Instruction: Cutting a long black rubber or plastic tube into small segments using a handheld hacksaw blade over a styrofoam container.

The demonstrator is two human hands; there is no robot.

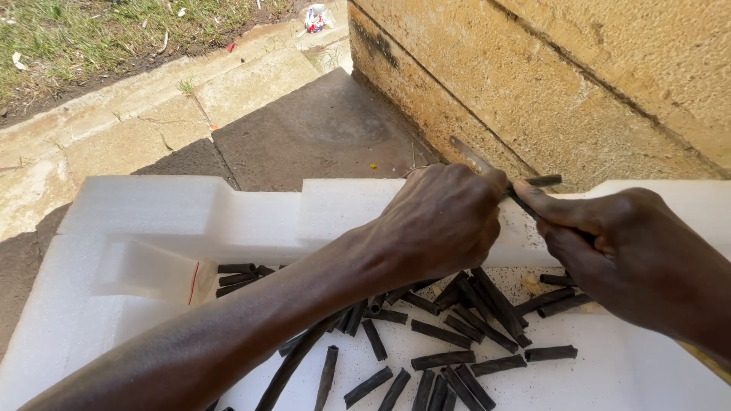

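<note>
I judge cutting underway: my left hand (438, 221) has its grip closed on a worn metal blade (470, 158), my right hand (609, 243) pinches the thin black stick (533, 183) beside it, above the white foam tray (190, 221); steady pressure comes next.

This is an outdoor spot beside a building, more a yard corner used for handwork than any fitted workshop. At the far right rises a rough, sandy-coloured block wall (579, 68) with mortar lines. Along its foot runs a dark concrete apron (320, 129), edged on the left by a pale concrete kerb (145, 114). Beyond the kerb, at the far left, lies patchy grass (99, 27) with bits of litter. Strong sunlight throws hard shadows. In the near part, a white foam packing tray (152, 221) set at ground level serves as the work surface, strewn with short dark sticks (442, 358).
</note>
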